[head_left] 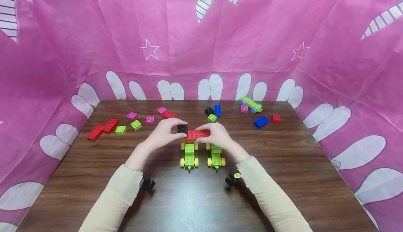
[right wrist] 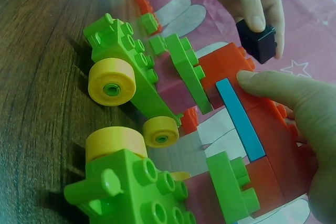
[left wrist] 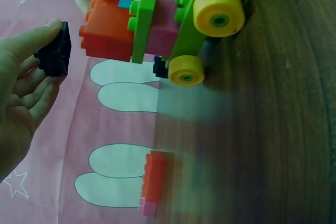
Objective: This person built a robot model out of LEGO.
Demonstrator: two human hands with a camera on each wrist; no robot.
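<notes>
My left hand pinches a black toy building brick between thumb and fingertips, held up beside the left end of a red brick row. In the right wrist view a gap shows between the black brick and the red end. My right hand grips the row, thumb on its side. This row bridges two green wheeled bases with yellow wheels, standing side by side. Between bases and row sit pink bricks and green bricks. A teal strip shows against the red bricks.
Left on the brown table lie red bricks, lime bricks and pink bricks. Farther back are a black brick, blue bricks and another green wheeled base with blue wheels. A pink curtain hangs behind.
</notes>
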